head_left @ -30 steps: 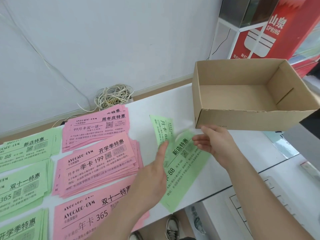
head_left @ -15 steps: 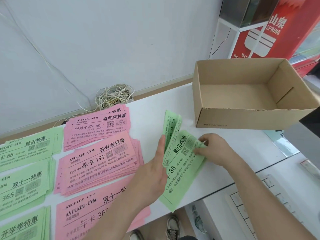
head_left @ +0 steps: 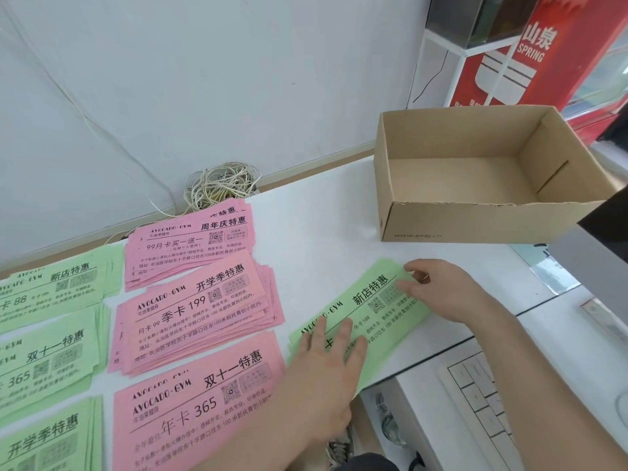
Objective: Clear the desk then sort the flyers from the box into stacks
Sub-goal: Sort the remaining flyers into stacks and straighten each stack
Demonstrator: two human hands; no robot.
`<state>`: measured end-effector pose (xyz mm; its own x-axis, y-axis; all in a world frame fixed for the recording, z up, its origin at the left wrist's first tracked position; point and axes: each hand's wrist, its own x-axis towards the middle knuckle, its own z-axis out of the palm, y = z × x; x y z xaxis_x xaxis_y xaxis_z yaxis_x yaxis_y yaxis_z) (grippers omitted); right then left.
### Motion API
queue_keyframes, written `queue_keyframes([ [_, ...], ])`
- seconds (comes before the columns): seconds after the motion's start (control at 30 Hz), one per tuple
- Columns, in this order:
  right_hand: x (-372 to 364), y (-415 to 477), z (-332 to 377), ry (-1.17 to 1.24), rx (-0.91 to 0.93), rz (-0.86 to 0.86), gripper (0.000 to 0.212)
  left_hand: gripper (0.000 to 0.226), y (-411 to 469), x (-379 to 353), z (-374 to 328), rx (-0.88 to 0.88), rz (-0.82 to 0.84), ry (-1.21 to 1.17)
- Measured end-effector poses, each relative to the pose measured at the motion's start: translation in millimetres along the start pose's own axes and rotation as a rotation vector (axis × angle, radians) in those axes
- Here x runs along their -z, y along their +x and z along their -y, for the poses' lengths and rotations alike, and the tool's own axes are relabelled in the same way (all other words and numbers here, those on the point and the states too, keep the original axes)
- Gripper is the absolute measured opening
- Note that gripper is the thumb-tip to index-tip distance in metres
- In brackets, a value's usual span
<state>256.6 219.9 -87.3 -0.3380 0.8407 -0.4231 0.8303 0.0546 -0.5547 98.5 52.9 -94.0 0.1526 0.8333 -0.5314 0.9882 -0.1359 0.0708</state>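
Along the left edge of the desk [head_left: 312, 226] lie three green stacks [head_left: 47, 358], one behind the other; just right of them sit three pink stacks [head_left: 197, 307] in the same order, the nearest reaching the front edge; behind the farthest pink stack, at the back edge, lies a coil of pale cord [head_left: 221, 185]. Right of the pink stacks, near the front edge, a green flyer [head_left: 360, 311] lies flat and slanted; your left hand [head_left: 326, 368] presses on its left end, fingers straight and spread; your right hand [head_left: 438, 290] rests on its right end, but I cannot tell whether those fingers pinch the paper or only press it. At the back right corner stands the cardboard box [head_left: 475, 219], open side up, well apart from the flyer; below the front edge, on the right, a keyboard [head_left: 482, 396] shows.
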Motion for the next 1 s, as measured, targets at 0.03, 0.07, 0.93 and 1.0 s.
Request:
queue_keyframes([
  [0.03, -0.2, -2.8, 0.3, -0.046, 0.006, 0.017, 0.044, 0.081, -2.1, 1.1, -0.3, -0.002, 0.000, -0.010],
  [0.07, -0.3, -5.2, 0.0, -0.071, 0.004, 0.026, 0.048, 0.076, -3.5, 2.9, -0.2, -0.008, -0.004, -0.022],
  [0.93, 4.0, -37.9, 10.2, 0.881, 0.119, -0.227, 0.022, 0.038, -66.9, 56.1, 52.7, 0.128, -0.644, -2.066],
  [1.0, -4.0, -38.5, 28.1, 0.907, 0.160, -0.186, 0.020, 0.035, -74.1, 53.1, 55.8, 0.224, -0.680, -1.862],
])
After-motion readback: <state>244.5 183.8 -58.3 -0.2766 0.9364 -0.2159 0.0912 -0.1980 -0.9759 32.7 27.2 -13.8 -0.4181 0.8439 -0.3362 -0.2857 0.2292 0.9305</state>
